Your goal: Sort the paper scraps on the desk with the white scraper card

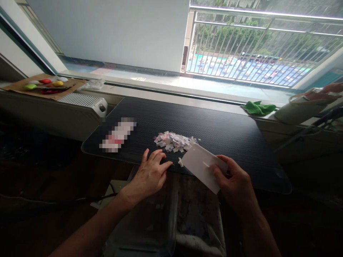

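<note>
A heap of small torn paper scraps (174, 141), mostly white with some pink, lies in the middle of the dark table (214, 130). My right hand (234, 180) grips a stiff white card (200, 164) between thumb and fingers. The card is tilted, its far corner beside the heap's right end and a few stray scraps (180, 162). On the near side of the heap, at the table's front edge, my left hand (154, 171) has its fingers bent and apart, with nothing visible in them. Its fingertips are close to the tabletop.
A pixelated pinkish item (118, 137) lies on the table's left. Below the front edge stands a clear plastic bin (144, 221). Behind are a green cloth (258, 107), a pale container (300, 109), a radiator (85, 103), and brown paper (21, 85) with colourful items on the sill.
</note>
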`<state>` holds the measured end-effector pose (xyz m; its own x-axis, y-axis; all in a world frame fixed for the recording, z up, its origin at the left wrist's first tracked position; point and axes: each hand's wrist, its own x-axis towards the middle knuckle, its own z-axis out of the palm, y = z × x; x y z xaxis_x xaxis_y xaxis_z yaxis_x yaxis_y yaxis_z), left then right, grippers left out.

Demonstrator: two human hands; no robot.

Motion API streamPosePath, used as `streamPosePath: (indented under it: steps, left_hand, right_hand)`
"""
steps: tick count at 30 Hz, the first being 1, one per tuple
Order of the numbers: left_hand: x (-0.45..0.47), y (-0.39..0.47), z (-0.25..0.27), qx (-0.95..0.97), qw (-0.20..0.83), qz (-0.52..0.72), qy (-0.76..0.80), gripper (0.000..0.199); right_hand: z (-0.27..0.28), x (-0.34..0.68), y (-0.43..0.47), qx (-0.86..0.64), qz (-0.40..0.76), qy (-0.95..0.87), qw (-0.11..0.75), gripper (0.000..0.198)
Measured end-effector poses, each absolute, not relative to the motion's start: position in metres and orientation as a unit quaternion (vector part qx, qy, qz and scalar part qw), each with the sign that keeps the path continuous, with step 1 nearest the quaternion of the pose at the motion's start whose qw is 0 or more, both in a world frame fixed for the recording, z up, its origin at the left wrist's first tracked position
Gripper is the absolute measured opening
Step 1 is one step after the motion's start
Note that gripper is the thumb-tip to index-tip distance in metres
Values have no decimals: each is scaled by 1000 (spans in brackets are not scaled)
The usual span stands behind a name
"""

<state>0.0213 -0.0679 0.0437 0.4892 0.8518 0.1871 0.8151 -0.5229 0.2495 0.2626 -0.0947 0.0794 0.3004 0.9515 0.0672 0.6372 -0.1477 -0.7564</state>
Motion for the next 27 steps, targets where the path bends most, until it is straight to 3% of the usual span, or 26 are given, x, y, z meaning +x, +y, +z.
streamPosePath:
  steps: [17, 27]
  left_hand:
    - [29, -66, 42, 879, 71, 134, 452, 39]
    - [48, -68, 43, 897, 76, 127, 416, 37]
  right_hand:
    - [77, 306, -84, -731, 227, -514, 387, 35]
    - [52, 326, -45, -657, 394, -544, 343, 35]
